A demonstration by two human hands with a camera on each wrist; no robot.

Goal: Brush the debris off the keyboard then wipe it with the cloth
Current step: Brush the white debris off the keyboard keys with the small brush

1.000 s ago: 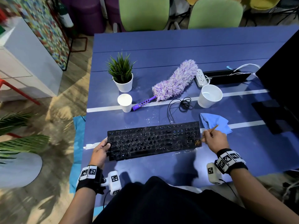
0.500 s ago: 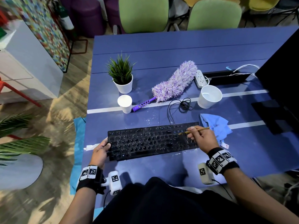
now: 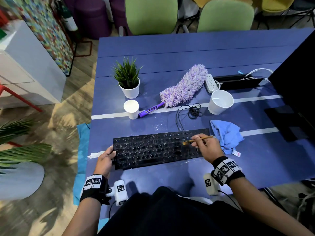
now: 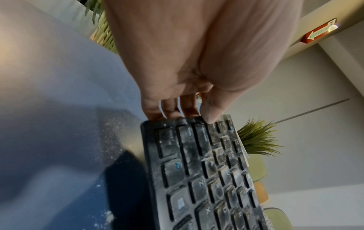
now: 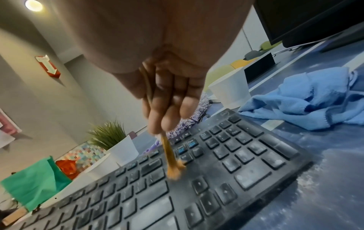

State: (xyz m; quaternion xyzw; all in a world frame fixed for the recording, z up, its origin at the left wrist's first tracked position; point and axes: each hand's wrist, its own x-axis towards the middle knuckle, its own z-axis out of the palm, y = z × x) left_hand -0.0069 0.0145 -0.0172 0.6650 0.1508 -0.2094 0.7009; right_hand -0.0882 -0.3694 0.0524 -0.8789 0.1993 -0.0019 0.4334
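A dusty black keyboard [image 3: 153, 149] lies near the front edge of the blue table [image 3: 170, 53]. My left hand [image 3: 106, 158] grips its left end, thumb on the top keys [image 4: 208, 115] and fingers under the edge. My right hand [image 3: 203, 147] pinches a thin wooden brush [image 3: 197, 140]; its bristles [image 5: 174, 169] touch the keys left of the number pad. A crumpled blue cloth [image 3: 225, 135] lies just right of the keyboard [image 5: 216, 179], untouched. White dust specks lie on the table around the keyboard.
Behind the keyboard are a purple duster [image 3: 180, 89], a coiled black cable [image 3: 192, 109], a small paper cup [image 3: 131, 109], a potted plant [image 3: 128, 80] and a larger white cup [image 3: 220, 102]. A power strip [image 3: 210, 82] and dark monitor [image 3: 296, 86] stand at right.
My right hand has carried the brush from the keyboard's right end leftward onto the keys beside the number pad. The left hand has kept its grip on the left end.
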